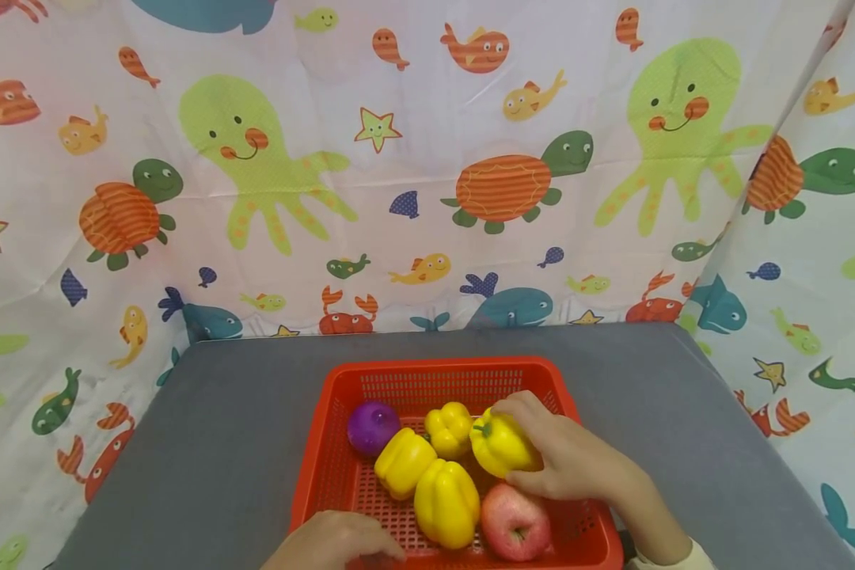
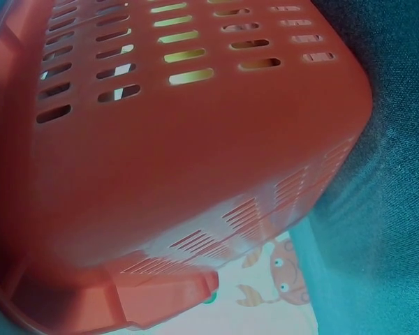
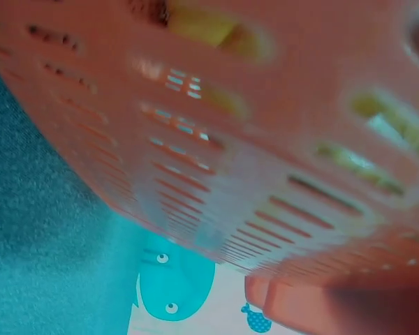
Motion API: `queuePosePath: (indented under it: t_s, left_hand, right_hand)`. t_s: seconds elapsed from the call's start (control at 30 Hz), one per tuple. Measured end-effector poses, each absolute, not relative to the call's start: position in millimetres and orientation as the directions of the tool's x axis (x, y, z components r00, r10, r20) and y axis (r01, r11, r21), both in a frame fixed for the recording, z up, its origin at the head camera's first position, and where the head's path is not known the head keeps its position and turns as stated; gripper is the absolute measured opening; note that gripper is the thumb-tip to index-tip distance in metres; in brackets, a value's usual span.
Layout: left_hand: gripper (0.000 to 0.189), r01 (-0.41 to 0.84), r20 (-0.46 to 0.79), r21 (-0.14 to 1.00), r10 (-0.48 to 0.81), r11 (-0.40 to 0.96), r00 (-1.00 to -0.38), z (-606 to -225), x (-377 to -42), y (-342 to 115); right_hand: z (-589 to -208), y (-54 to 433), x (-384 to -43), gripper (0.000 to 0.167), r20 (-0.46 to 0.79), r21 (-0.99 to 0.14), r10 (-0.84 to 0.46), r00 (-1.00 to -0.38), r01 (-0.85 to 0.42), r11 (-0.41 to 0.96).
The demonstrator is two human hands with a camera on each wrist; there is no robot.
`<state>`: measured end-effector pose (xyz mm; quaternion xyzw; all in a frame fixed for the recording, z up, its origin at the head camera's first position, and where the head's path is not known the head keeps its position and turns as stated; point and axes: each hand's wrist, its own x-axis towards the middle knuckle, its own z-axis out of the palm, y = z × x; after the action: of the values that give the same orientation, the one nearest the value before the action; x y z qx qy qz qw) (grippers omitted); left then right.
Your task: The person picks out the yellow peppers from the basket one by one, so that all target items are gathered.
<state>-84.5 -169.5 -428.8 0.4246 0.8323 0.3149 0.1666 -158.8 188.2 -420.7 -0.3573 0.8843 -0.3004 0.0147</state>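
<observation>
In the head view my right hand [image 1: 570, 455] grips a yellow bell pepper [image 1: 502, 443], fingers over its top and thumb at its lower side, at the right of a red plastic basket [image 1: 315, 451]. My left hand [image 1: 335, 538] is at the basket's near-left rim; its fingertips are partly hidden, so its hold is unclear. Inside lie more yellow bell peppers [image 1: 447, 504], a purple round object [image 1: 374, 428] that looks like an onion, and a red apple [image 1: 516, 522] below my right hand. Both wrist views show the basket's slotted outer wall [image 2: 195, 132], without either hand.
The basket stands on a grey cloth-covered table [image 1: 228, 427]. Behind and beside it hangs a white curtain [image 1: 413, 103] printed with sea animals. Yellow shows through the basket's slots in the wrist views. A pale sleeve [image 1: 673, 558] covers the right forearm.
</observation>
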Motion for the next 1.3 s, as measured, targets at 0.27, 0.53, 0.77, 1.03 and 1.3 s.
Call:
queuePosePath:
  t_s: [0.27,0.53,0.77,1.03,1.3]
  left_hand:
    - [0.036,0.605,-0.001,0.667,0.812,0.435,-0.583,-429,-84,-170]
    - [0.036,0.61,0.002,0.653,0.804,0.449,-0.595,-427,-83,-172]
    - [0.037,0.585,-0.014,0.668,0.795,0.459,-0.607,-427,-83,-170]
    - [0.04,0.528,-0.042,0.697,0.762,0.485,-0.646,-425,-82,-170]
    - [0.039,0.415,-0.073,0.772,0.715,0.481,-0.695,-424,-77,-166]
  right_hand:
    - [-420,193,-160,0.066,0.23,-0.502,-0.593,-0.771,-0.616,0.607]
    - [-426,190,-168,0.061,0.348,-0.394,-0.617,-0.706,-0.707,0.587]
    - [-430,193,-169,0.059,0.387,-0.387,-0.603,-0.697,-0.717,0.58]
    - [-430,194,-168,0.057,0.401,-0.412,-0.591,-0.7,-0.714,0.566]
    - [-430,199,-169,0.053,0.418,-0.393,-0.602,-0.681,-0.733,0.556]
